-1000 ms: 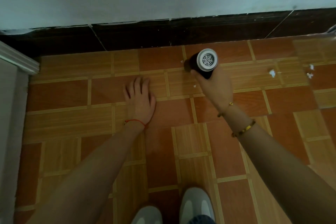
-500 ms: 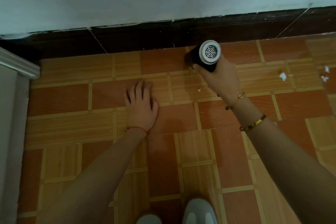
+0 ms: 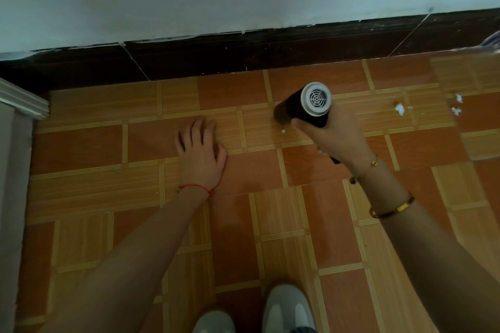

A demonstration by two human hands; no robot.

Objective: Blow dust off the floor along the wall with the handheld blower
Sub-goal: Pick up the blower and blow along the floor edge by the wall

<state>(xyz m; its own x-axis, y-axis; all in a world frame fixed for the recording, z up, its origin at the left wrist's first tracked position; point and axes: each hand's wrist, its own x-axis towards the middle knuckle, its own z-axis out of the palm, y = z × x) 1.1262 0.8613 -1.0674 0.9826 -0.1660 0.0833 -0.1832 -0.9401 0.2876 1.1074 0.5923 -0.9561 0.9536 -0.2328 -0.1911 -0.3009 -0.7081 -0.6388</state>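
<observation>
The right hand [image 3: 334,132] grips the blower [image 3: 305,105], nozzle aimed low toward the skirting [image 3: 243,59] at the floor's [image 3: 81,143] wall edge. The left hand [image 3: 200,151] lies flat on the floor, fingers straight. Task is judged incomplete: white scraps [image 3: 400,108] remain near the right wall edge, one fleck [image 3: 283,131] beside the blower. A door frame [image 3: 21,100] bounds the left; the wall strip rightward is open.

open floor [image 3: 81,149] leftward (door frame [image 3: 24,101] blocks the corner).
</observation>
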